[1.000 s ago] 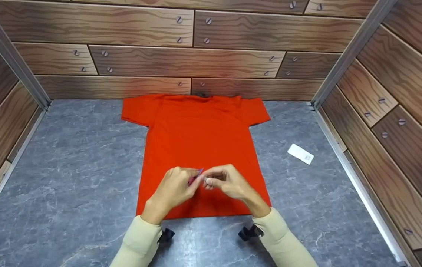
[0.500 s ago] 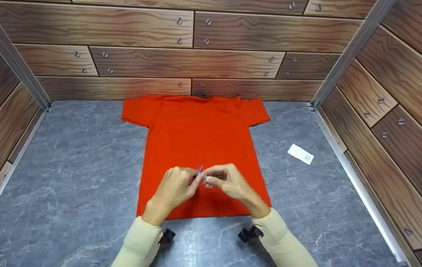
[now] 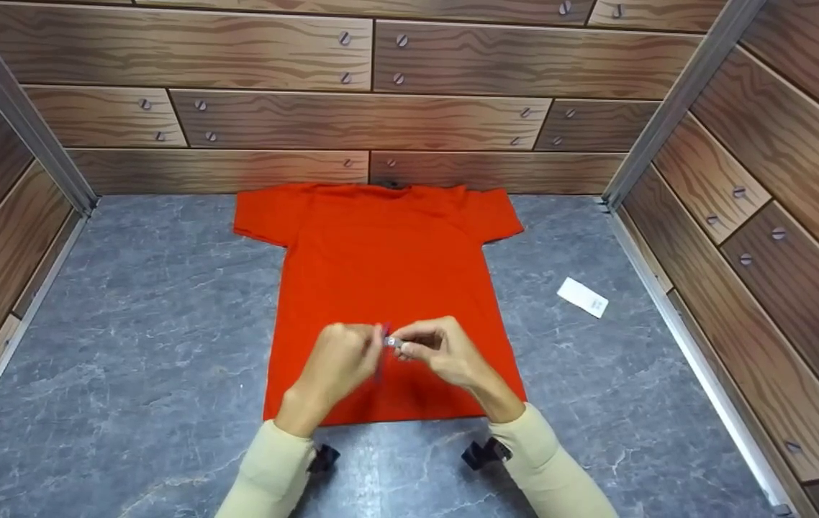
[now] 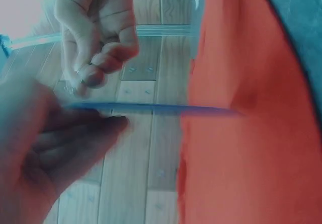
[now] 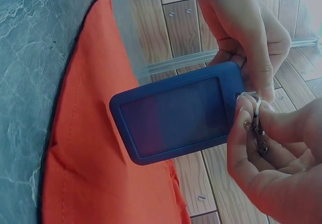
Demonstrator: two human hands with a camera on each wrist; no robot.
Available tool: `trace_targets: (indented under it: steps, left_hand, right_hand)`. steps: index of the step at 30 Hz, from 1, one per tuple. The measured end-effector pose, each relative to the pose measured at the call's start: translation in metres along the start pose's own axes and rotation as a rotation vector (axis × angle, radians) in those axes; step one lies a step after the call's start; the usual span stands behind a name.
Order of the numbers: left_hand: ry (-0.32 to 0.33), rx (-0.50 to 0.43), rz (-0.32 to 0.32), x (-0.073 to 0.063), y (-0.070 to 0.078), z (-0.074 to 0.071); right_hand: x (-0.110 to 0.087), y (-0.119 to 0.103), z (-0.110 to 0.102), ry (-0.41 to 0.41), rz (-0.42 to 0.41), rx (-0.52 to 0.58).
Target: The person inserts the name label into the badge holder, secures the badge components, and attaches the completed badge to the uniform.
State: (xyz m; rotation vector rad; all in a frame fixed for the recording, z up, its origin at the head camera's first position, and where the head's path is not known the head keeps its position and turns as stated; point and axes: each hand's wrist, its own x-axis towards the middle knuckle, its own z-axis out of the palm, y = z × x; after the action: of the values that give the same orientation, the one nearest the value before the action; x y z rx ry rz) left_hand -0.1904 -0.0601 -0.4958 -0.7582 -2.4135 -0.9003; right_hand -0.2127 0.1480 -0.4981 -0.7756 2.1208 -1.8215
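Both hands meet over a red T-shirt (image 3: 388, 273) spread on the grey marbled surface. My left hand (image 3: 334, 367) pinches the end of a card holder (image 5: 176, 118), with a blue frame and a see-through window in the right wrist view. Its flat side stands edge-on in the left wrist view. My right hand (image 3: 449, 352) pinches a small metal clip (image 5: 259, 136) at that same end, where a pale loop (image 5: 258, 102) shows between the hands. Fingers cover part of the clip and the holder's end.
To the right of the shirt lies a white printed tag (image 3: 583, 298). Wood-patterned walls (image 3: 273, 119) enclose the back and sides, with grey metal rails (image 3: 676, 108) at the corners. The shirt's collar end reaches the back wall.
The left hand's fingers have shifted and the card holder has turned to a thin upright edge in the head view. More of the metal clip shows between the hands; the right hand stays nearly still.
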Motion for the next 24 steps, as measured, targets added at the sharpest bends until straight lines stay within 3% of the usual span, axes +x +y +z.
trace_targets:
  steps: [4, 12, 24]
  left_hand:
    - [0.069, -0.079, -0.029, 0.001, -0.0022, -0.006]
    - [-0.01, -0.105, -0.056, 0.0009, -0.0027, -0.0088]
    - [0.011, -0.144, -0.056, 0.0004, -0.0022, -0.0101]
  right_hand:
    - [0.0002, -0.0025, 0.0025, 0.004, 0.004, 0.022]
    - [-0.0003, -0.0051, 0.0016, 0.027, 0.036, -0.01]
    - [-0.0003, -0.0084, -0.0038, -0.011, 0.053, -0.045]
